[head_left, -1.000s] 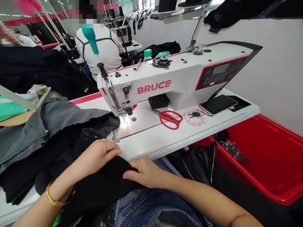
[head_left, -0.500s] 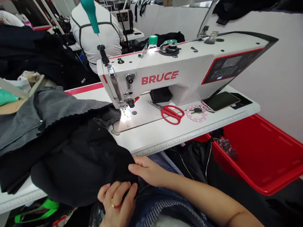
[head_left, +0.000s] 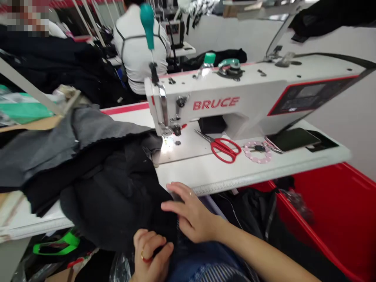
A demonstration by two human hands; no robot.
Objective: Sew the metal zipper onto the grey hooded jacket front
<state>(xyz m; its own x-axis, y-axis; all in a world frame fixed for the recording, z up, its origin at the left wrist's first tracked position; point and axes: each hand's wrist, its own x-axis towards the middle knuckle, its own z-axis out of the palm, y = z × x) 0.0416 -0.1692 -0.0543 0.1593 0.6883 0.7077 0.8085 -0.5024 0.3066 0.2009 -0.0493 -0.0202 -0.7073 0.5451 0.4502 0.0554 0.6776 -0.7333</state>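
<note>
A heap of black fabric (head_left: 117, 199) spills off the front of the white sewing table (head_left: 223, 172) toward my lap. My left hand (head_left: 151, 254), with a ring on one finger, is closed on the lower edge of that black fabric. My right hand (head_left: 190, 213) rests against the fabric's right edge with its fingers stretched out flat, just below the table's ruler edge. A grey garment (head_left: 58, 137) lies over the pile at the left. The white BRUCE sewing machine (head_left: 235, 103) stands behind, its lit needle area (head_left: 169, 141) beside the cloth.
Red scissors (head_left: 225, 148), a pink bead ring with keys (head_left: 258, 152) and a phone (head_left: 292, 139) lie on the machine bed. A red bin (head_left: 331, 215) stands at lower right. A person in a white top (head_left: 138, 51) sits ahead, back turned. Dark clothes pile up at left.
My left hand left the top of the fabric, dropped below the table edge and closed on the cloth's lower edge. The view swung left. My right hand's fingers spread flatter.
</note>
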